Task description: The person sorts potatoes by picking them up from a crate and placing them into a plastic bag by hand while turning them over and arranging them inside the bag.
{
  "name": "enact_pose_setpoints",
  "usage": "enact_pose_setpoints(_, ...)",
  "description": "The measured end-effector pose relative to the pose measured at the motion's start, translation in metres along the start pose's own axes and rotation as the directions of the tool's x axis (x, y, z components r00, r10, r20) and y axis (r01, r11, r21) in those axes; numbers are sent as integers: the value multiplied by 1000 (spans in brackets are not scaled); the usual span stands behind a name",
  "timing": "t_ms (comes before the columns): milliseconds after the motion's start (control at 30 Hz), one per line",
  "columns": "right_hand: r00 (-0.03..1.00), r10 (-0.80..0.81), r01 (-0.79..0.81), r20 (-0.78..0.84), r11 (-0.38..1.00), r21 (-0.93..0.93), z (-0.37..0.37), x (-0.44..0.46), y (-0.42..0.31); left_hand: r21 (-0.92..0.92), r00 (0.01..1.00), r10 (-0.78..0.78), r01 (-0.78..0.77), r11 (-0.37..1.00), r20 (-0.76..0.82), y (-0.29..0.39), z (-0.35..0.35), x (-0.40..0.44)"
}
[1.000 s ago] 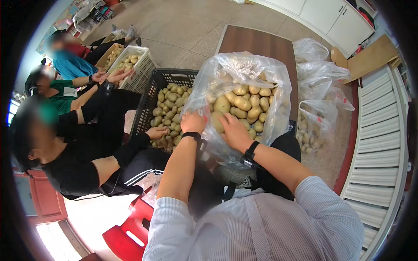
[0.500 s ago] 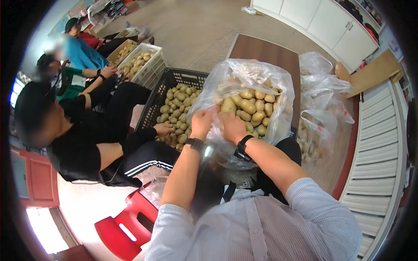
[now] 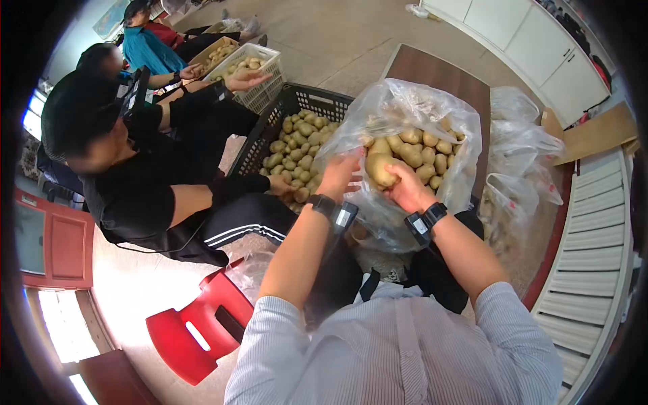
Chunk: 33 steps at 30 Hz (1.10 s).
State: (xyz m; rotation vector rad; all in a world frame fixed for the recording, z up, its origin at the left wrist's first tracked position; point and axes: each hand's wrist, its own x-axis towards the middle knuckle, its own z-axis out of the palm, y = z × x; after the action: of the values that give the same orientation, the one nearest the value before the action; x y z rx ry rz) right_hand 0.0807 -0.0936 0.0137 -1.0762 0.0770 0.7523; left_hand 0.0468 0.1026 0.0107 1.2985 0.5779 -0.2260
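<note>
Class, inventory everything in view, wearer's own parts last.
Table: 1, brown, centre
Open bag: 1, clear, on table
Other bags: several, clear, right
Black crate: 1, black, beside open bag
White crate: 1, white, upper left
Carton: 1, brown, beside white crate
Potatoes: many, yellowish, bags, crates, carton
Chair: 1, red, lower left
Cabinets: several, white, upper right
Slatted panel: 1, white, right
Cardboard: some, brown, right
People: several, black, teal, red clothing, left
Left hand: 1, bare, near bag
Right hand: 1, bare, holding large potato

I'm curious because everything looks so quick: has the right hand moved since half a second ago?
Yes, to the right: the right hand is now closer to the right edge of the brown tabletop than it was then.
</note>
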Motion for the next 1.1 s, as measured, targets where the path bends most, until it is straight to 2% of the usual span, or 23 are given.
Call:
enact_pose_setpoints(33,997,54,-56,49,998,37,-4,5,7,3,1000,-1,1,1000,0,-1,-1,2)
enact_pose_setpoints(100,988,109,-118,113,990,73,-4,9,12,-6,958,-43,47,999,285,4,-6,1)
enact_pose_setpoints(133,984,136,-138,113,990,10,-1,7,15,-4,961,-41,44,999,275,7,-6,-2)
enact_pose_setpoints(200,978,169,-163,125,985,-56,7,2,15,-20,915,-211,232,973,345,11,1,-9)
enact_pose_setpoints(233,993,103,-87,63,973,-213,11,-2,13,-21,895,-245,272,962,372,10,-2,-7)
enact_pose_setpoints(267,1000,25,-18,15,930,-367,17,-6,12,-24,902,-243,269,963,357,5,-6,-1)
enact_pose_setpoints(300,998,-52,38,-23,913,-405,22,-7,13,-84,891,-204,259,962,406,-5,-9,12)
enact_pose_setpoints(367,997,-82,71,-7,899,-431,22,-11,13,-235,896,-81,200,951,436,-24,-14,35)
enact_pose_setpoints(467,995,-97,81,-10,878,-472,10,-7,17,-312,909,-60,202,928,411,-12,-27,32)
enact_pose_setpoints(533,972,-229,129,-42,678,-723,-5,-7,22,-489,967,25,105,866,253,-6,-28,29)
enact_pose_setpoints(567,932,-362,204,13,497,-843,-27,4,37,-538,962,71,86,839,264,-8,-36,32)
enact_pose_setpoints(600,930,-366,187,-9,495,-848,-34,-3,37,-586,954,114,73,807,276,-10,-47,34)
enact_pose_setpoints(667,867,-496,209,36,298,-931,-40,-21,38,-676,999,46,-45,736,-16,-16,-55,48)
enact_pose_setpoints(700,856,-515,175,43,211,-962,-49,-27,40,-675,997,41,-74,734,-65,-18,-63,50)
enact_pose_setpoints(733,854,-520,137,5,217,-966,-57,-33,42,-672,993,31,-99,734,-112,-21,-72,51)
enact_pose_setpoints(800,801,-591,75,96,-60,-995,-67,-40,45,-628,991,-39,-52,776,-130,-26,-92,56)
enact_pose_setpoints(867,820,-570,34,53,-44,-998,-70,-45,47,-688,965,-104,-92,720,-239,-25,-95,59)
enact_pose_setpoints(933,881,-473,-33,-21,-17,-999,-65,-45,47,-701,959,-113,-105,705,-258,-32,-104,65)
enact_pose_setpoints(967,880,-474,-37,-24,-17,-999,-64,-46,48,-698,952,-113,-124,705,-283,-36,-109,66)
enact_pose_setpoints(1067,881,-469,-4,63,-140,-990,-61,-50,50,-720,937,-152,-130,682,-313,-40,-116,69)
enact_pose_setpoints(1100,880,-469,2,69,-142,-990,-59,-50,51,-698,929,-154,-136,703,-335,-39,-115,66)
